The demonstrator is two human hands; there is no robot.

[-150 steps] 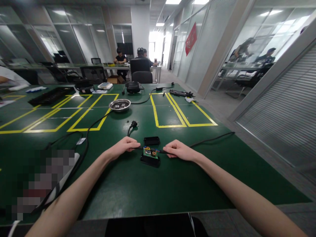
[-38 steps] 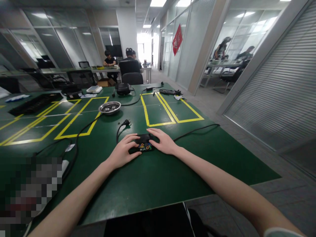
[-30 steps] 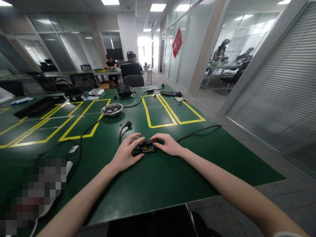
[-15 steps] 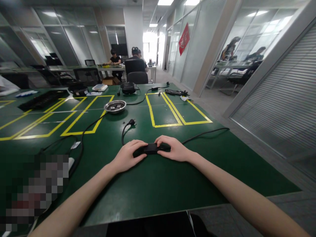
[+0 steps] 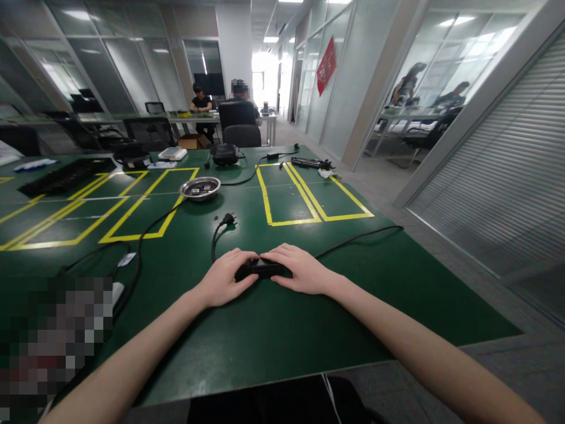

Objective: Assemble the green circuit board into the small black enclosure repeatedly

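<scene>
The box point(image 5: 267, 270) lies at the table point(image 5: 273, 330) between the left hand point(image 5: 220, 279) and right hand point(image 5: 303, 271), its long axis running from one to the other, neither clearly nearer, each half-curled with thumb and fingers closed about its own end

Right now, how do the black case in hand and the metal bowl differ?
The black case is long and boxy; the metal bowl is round and silvery.
The black case looks closed, with left hand and right hand on it; the metal bowl is open, untouched, holding metal parts.
</scene>
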